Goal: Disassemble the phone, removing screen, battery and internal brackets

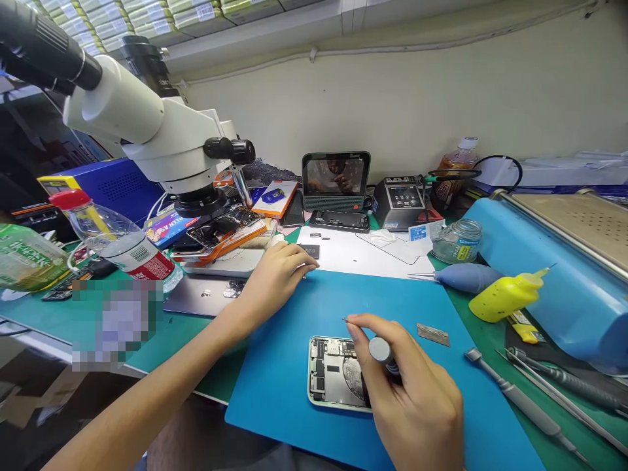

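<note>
My right hand [417, 386] is over the right end of an opened smartphone [338, 386], covering part of it. A screwdriver [381, 350] with a round grey cap sits in that hand. Thumb and index finger pinch a tiny dark tip or part just above the phone. Inside the phone, boards, small connectors and a round coil area are exposed. My left hand [280, 275] reaches to the far left corner of the blue mat [275, 353]. Its thumb and index fingertips come close together beside a small black part [310, 251]; anything between them is too small to make out.
A microscope [142, 137] stands at the left, near a tilted plastic bottle [122, 242]. Behind the mat lie white paper [353, 252] and another opened phone [339, 221]. At right are a blue blower [468, 277], yellow bottle [505, 297], glass jar [457, 241] and tweezers [564, 396].
</note>
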Motion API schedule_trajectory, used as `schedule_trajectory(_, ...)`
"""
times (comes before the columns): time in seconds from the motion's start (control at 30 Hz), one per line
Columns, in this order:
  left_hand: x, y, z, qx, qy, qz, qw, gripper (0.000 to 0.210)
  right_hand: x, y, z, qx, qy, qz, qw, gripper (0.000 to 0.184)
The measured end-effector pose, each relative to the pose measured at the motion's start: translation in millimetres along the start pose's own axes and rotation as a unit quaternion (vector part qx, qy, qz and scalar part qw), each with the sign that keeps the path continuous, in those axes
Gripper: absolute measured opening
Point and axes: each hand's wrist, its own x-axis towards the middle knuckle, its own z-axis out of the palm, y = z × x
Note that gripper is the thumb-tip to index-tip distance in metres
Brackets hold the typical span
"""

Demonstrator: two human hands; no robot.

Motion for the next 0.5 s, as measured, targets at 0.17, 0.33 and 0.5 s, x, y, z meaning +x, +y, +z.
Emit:
schedule_trajectory(0.17, -43, 50, -15.4, -0.188, -0.002, -0.079, 0.979, 0.010, -2, 0, -1, -0.008, 0.032, -0.001, 0.999, 0.006)
schedule_trajectory(0.33, -68, 74, -7.3, -0.418, -0.003, -0.191, 0.888, 0.004, -3, 1, -3, 0.034, 0.028, -0.038, 0.998, 0.013)
schedule_trajectory(0.5, -70, 75, 1.1, -0.446, 0.041, -0.186, 0.875, 0.004, 0, 0, -1, 0.046, 0.006, -0.063, 0.997, 0.016)
